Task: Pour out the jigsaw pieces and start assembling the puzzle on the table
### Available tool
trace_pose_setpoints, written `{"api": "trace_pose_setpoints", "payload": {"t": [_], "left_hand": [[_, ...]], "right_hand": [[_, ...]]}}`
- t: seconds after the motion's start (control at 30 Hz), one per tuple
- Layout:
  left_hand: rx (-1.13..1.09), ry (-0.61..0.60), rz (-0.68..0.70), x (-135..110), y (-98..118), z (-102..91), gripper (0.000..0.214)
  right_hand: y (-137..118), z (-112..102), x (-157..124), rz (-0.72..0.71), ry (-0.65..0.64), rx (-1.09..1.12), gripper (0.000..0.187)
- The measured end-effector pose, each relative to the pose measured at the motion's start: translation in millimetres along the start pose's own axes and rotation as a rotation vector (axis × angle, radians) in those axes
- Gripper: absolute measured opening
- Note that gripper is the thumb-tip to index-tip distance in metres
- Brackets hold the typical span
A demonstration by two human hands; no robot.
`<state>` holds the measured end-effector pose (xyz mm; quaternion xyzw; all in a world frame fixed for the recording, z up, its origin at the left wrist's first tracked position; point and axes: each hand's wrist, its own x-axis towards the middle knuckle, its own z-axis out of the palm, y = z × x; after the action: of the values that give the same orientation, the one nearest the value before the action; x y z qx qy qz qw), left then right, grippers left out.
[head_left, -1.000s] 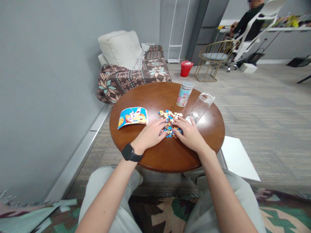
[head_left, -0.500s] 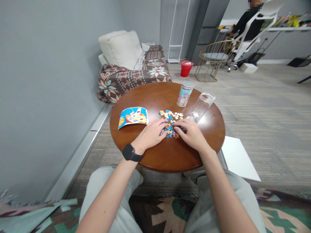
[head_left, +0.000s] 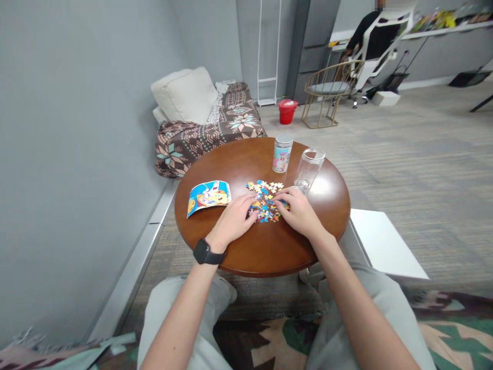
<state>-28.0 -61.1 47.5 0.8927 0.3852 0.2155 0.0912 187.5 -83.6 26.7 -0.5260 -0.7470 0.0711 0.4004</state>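
Shifted a little toward the near edge since a moment ago: both hands, drawn closer together over the puzzle pieces [head_left: 264, 201], with the head tipped so more of the room shows. Lying loose in a small heap at the middle of the round table [head_left: 239, 246], just short of the empty glass [head_left: 308, 169] and the lidded jar [head_left: 282, 154]. Left hand [head_left: 232, 222] flat at the heap's left edge, fingers spread and relaxed, gripping nothing visible. Right hand [head_left: 300, 213] at the right edge, fingertips curled onto the pieces; whether one is pinched, cannot tell. Picture card [head_left: 208, 196] well to the left, clear of the hands. Best done lightly: sliding with fingertips rather than palms, keeping pieces face up, away from the glass and from the table's edge.
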Motion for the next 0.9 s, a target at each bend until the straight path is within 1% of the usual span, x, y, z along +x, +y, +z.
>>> {"api": "trace_pose_setpoints", "payload": {"t": [0.1,0.2,0.33,0.47,0.6,0.67,0.77,0.83,0.9], "left_hand": [[0.092,0.005,-0.025,8.6,0.3,-6.2,0.028],[0.195,-0.068,-0.018,25.5,1.2,-10.4,0.026],[0.238,-0.082,0.000,44.3,-2.6,-3.1,0.024],[0.192,-0.032,-0.007,45.4,-9.8,8.3,0.026],[0.161,-0.004,-0.004,39.5,-11.9,8.8,0.023],[0.175,0.048,-0.044,37.6,-12.4,7.3,0.021],[0.229,0.135,-0.177,36.5,-14.2,6.0,0.020],[0.241,0.133,-0.267,36.3,-15.2,5.6,0.019],[0.233,0.103,-0.320,36.3,-15.3,5.1,0.018]], "right_hand": [[0.1,1.4,-0.3,0.012,0.006,0.011,0.018],[0.2,2.2,-0.5,0.020,0.014,0.026,0.018],[0.3,3.1,-0.8,0.027,0.031,0.031,0.018],[-0.4,3.5,-0.7,0.036,0.033,0.026,0.018],[-2.7,2.3,-0.6,0.042,0.025,0.035,0.019],[-3.7,1.8,-0.6,0.042,0.025,0.037,0.020],[-4.1,2.1,-0.8,0.033,0.027,0.043,0.020],[-3.7,2.7,-1.1,0.025,0.027,0.054,0.020],[-3.4,3.4,-1.3,0.024,0.023,0.061,0.020]]}}
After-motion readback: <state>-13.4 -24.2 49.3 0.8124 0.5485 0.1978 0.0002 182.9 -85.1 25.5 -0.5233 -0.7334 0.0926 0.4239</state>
